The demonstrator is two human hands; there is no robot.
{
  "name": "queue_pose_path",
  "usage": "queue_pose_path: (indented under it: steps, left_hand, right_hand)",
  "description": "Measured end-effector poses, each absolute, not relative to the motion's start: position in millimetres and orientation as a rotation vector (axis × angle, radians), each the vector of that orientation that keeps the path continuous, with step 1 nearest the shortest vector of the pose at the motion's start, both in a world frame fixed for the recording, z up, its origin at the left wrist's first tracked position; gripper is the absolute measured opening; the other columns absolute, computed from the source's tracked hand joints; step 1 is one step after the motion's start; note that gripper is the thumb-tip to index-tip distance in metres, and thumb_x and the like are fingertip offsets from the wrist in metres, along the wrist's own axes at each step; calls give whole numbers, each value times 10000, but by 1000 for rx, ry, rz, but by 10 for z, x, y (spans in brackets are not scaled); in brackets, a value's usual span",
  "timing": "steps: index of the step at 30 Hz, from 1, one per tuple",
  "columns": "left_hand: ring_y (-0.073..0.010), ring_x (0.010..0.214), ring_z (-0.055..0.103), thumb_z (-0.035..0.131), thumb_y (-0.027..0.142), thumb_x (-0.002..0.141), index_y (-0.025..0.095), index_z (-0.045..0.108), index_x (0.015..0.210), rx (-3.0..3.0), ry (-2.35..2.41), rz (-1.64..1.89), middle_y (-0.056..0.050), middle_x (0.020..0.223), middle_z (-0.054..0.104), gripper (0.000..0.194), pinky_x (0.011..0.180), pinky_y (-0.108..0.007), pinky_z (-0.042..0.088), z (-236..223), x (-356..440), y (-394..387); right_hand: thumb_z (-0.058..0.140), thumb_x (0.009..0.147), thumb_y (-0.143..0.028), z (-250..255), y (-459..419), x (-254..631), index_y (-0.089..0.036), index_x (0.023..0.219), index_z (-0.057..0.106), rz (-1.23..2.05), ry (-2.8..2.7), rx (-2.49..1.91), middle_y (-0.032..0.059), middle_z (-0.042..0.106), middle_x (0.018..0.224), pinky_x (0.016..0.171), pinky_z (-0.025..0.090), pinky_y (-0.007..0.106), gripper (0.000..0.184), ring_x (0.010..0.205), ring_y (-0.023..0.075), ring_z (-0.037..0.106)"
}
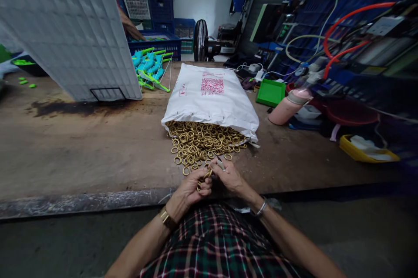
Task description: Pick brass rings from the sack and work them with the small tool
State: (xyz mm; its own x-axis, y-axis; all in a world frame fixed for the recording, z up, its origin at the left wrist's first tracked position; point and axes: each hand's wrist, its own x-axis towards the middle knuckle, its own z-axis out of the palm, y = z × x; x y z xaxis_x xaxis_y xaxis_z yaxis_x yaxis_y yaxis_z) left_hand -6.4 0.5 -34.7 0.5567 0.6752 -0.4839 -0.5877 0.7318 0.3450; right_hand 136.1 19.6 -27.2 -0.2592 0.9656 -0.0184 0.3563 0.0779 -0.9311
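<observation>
Brass-coloured rings everywhere in the middle of the frame, far too many to count, spilling from one white sack onto the brown desk! Two bare hands at work just below the heap: the left hand, one gold watch on its wrist, is curled closed around a few rings, at least two, their exact number hidden by the fingers. Right beside it, the right hand, one silvery bracelet on that wrist, pinches one slim grey piece, fingertips up against those held rings. Over to the right of the frame: one green tray, one pink bottle, one yellow basket. Upper left, one tall white panel, three loose green bits left of it, and one co-worker's hand peeking out beyond its right edge. Top centre, one black fan.
</observation>
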Motion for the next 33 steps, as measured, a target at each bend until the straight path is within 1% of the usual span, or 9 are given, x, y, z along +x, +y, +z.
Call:
queue_pose_path:
  steps: [3, 7, 11, 13, 16, 19, 27, 33]
  left_hand:
    - [-12, 353, 300, 609, 129, 662, 149, 471, 710, 157, 596, 731, 48, 493, 441, 147, 330, -102, 181, -354, -51, -3]
    - [-13, 358, 313, 625, 140, 657, 144, 474, 714, 154, 588, 719, 39, 501, 448, 161, 330, -104, 184, -381, -29, -13]
    - [-10, 354, 308, 637, 139, 645, 151, 461, 707, 152, 619, 750, 50, 498, 439, 188, 331, -102, 168, -393, -11, -14]
    - [-7, 348, 296, 640, 141, 640, 153, 461, 709, 153, 637, 764, 60, 488, 427, 192, 332, -100, 159, -397, -9, -12]
    - [-4, 346, 289, 646, 137, 624, 148, 470, 700, 180, 649, 779, 66, 478, 422, 192, 331, -102, 161, -406, -10, -13]
    - [-8, 350, 304, 648, 129, 611, 144, 477, 685, 228, 644, 798, 65, 479, 431, 186, 328, -109, 183, -412, -7, -21]
    - [-8, 354, 297, 640, 139, 621, 150, 449, 645, 252, 643, 778, 60, 483, 438, 193, 331, -109, 182, -408, 18, -47]
    - [-7, 359, 290, 658, 159, 603, 160, 422, 630, 245, 677, 776, 59, 490, 440, 237, 338, -115, 184, -385, 31, -55]
  right_hand:
    - [442, 804, -403, -303, 199, 1378, -174, 660, 487, 1169, -1662, -1346, -35, 447, 602, 553, 353, 221, 274, 577, 98, 408]
    - [443, 812, -382, -328, 192, 1396, -174, 659, 494, 1168, -1662, -1341, -35, 449, 591, 549, 356, 215, 264, 572, 96, 411]
    - [400, 851, -357, -297, 161, 1446, -172, 723, 528, 1068, -1773, -1331, -23, 490, 625, 575, 370, 220, 258, 594, 104, 443]
    - [379, 863, -303, -274, 128, 1485, -176, 769, 542, 965, -1908, -1335, -8, 526, 650, 596, 373, 227, 227, 613, 114, 462]
    - [379, 827, -181, -278, 64, 1537, -179, 807, 553, 824, -2145, -1334, 13, 561, 677, 612, 367, 235, 175, 613, 125, 478]
    - [377, 785, -107, -329, 10, 1561, -183, 836, 561, 736, -2290, -1330, 30, 591, 717, 626, 363, 236, 205, 644, 138, 506]
    - [366, 686, -45, -325, -24, 1563, -158, 923, 564, 623, -2377, -1450, 71, 638, 806, 654, 369, 248, 328, 716, 161, 552]
    - [365, 659, -37, -322, -40, 1550, -162, 923, 563, 543, -2392, -1519, 70, 641, 809, 646, 351, 248, 353, 720, 160, 547]
